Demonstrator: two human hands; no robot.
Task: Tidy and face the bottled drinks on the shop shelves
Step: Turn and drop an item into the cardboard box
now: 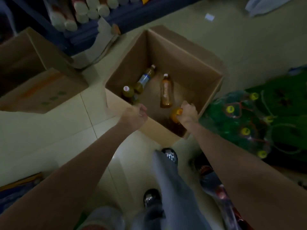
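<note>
An open cardboard box [191, 63] stands on the floor below me with a few bottled drinks in it. My right hand [188, 112] is shut on the top of an amber bottle with an orange cap [176, 116] in the box's near right corner. My left hand [135, 114] hovers over the box's near left edge, fingers loosely curled, holding nothing. Inside, an orange-labelled bottle [165, 91] and a blue-labelled bottle [145, 78] lie flat. A bottle with a white cap [127, 92] stands in the left corner.
A dark blue shelf [132, 15] at the top holds rows of white-capped bottles [83, 12]. Another cardboard box [33, 72] sits at the left. Shrink-wrapped green bottles with yellow caps [240, 117] lie at the right. My legs and dark shoes [169, 154] are below.
</note>
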